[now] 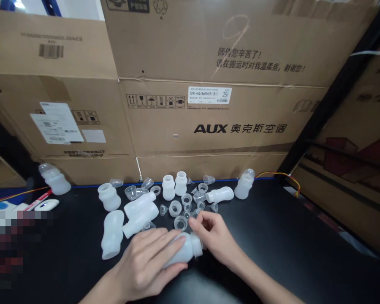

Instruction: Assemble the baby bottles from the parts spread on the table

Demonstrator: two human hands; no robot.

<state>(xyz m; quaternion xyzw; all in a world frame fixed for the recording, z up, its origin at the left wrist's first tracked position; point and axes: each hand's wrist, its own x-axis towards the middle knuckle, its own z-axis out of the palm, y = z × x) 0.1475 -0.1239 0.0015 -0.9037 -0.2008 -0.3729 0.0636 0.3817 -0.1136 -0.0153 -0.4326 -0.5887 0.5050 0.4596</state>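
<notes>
My left hand (155, 259) is wrapped round a translucent white baby bottle (185, 248), which lies tilted with its threaded neck to the right. At that neck is my right hand (213, 236), its thumb and fingers curled together; what they pinch is hidden. Just beyond both hands lie several clear ring collars (175, 208) and small clear nipples (163, 210). Left of my left hand, a wavy-sided bottle (112, 234) lies on its side, near two more lying bottles (141, 219).
Two open bottles (181, 183) stand at the back. Capped bottles stand at the far left (54, 179) and right (244, 184). Clear dome caps (130, 192) are scattered between. Large cardboard boxes (164, 143) wall off the black table (288, 245). A white device (47, 204) sits left.
</notes>
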